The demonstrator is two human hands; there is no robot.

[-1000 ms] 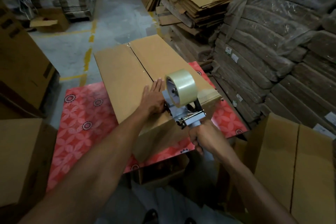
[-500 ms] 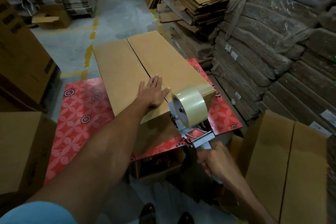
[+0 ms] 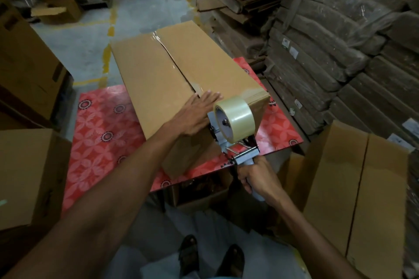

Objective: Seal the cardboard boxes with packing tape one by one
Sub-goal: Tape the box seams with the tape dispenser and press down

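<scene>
I am pressing my left hand (image 3: pixel 196 116) flat, fingers spread, on the cardboard box (image 3: pixel 172 79) lying on the red table (image 3: pixel 102 133). My right hand (image 3: pixel 258 176) is gripping the tape dispenser (image 3: pixel 231 127) just beside my left.

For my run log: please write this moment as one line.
left hand: flat on cardboard box | right hand: grips tape dispenser at near end | seam: tape visible

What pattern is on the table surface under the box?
Red with pale pink flower shapes and dark round medallions on the table, seen in the head view.
</scene>
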